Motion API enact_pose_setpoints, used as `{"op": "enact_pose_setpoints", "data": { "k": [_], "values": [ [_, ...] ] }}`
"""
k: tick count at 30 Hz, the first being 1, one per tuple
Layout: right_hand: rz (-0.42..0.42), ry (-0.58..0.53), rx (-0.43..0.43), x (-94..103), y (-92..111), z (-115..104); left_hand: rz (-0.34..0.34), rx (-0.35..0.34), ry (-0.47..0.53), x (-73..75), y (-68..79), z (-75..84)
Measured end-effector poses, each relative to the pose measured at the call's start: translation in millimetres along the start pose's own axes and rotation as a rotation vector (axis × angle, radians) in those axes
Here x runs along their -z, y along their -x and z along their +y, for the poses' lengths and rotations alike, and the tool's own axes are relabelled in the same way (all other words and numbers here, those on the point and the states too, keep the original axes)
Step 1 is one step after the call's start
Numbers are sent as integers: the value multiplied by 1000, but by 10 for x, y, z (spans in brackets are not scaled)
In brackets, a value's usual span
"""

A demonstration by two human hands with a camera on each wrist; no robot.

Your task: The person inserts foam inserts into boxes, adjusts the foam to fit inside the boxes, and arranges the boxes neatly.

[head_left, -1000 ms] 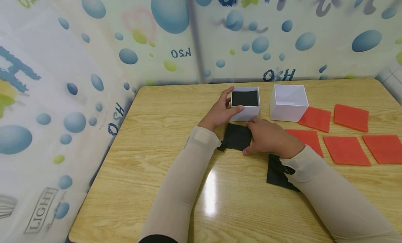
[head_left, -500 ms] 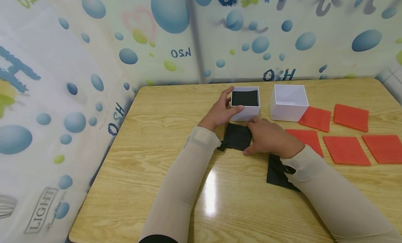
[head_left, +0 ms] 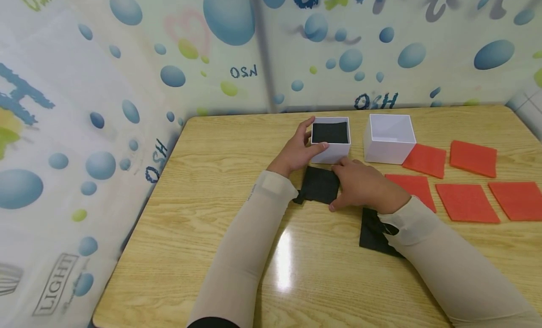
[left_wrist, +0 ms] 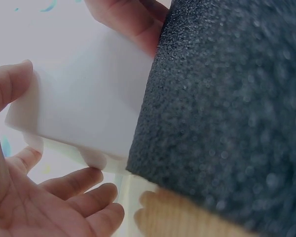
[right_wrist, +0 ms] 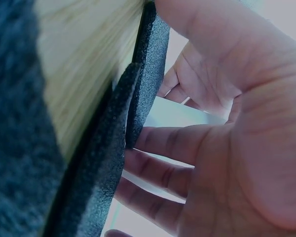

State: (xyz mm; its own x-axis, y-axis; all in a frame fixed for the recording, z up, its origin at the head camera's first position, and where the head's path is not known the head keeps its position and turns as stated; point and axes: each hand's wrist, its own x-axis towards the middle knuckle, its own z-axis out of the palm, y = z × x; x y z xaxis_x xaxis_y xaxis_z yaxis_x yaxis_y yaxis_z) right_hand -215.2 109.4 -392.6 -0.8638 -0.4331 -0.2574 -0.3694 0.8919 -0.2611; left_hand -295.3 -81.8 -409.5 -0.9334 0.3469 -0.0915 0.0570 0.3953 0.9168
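Note:
My left hand [head_left: 292, 151] holds a small white open-topped box [head_left: 334, 154] at its left, thumb on the front wall. Inside it lies a black foam square [head_left: 330, 132]. In the left wrist view, the box wall [left_wrist: 84, 98] stands between thumb and fingers. On the table before the box is another black foam square [head_left: 319, 184], a small dark piece at its left corner. My right hand [head_left: 366, 184] pinches this square's right side between thumb and fingertips. The right wrist view shows the gripped foam [right_wrist: 150, 69] edge-on, with a nearer foam piece overlapping it.
A second white box [head_left: 389, 140] stands right of the first, its visible inside bare. Several red foam squares [head_left: 467, 203] lie at the right. Another black foam piece [head_left: 374, 234] is partly under my right sleeve. A patterned curtain [head_left: 313, 74] borders the wooden table [head_left: 203, 168].
Both hands and the boxes keep their places. Only my right thumb has shifted very slightly right along the black foam square's near edge.

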Motion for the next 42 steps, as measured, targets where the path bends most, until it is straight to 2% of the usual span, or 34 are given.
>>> {"op": "enact_pose_setpoints", "data": {
  "k": [21, 32, 42],
  "values": [
    [-2, 18, -34, -13, 4, -11, 6, -4, -11, -6, 3, -5],
    [7, -11, -28, -17, 12, -17, 5, -4, -6, -4, 4, 2],
    [5, 8, -30, -20, 20, -25, 3, -2, 9, -4, 8, 7]
  ]
}}
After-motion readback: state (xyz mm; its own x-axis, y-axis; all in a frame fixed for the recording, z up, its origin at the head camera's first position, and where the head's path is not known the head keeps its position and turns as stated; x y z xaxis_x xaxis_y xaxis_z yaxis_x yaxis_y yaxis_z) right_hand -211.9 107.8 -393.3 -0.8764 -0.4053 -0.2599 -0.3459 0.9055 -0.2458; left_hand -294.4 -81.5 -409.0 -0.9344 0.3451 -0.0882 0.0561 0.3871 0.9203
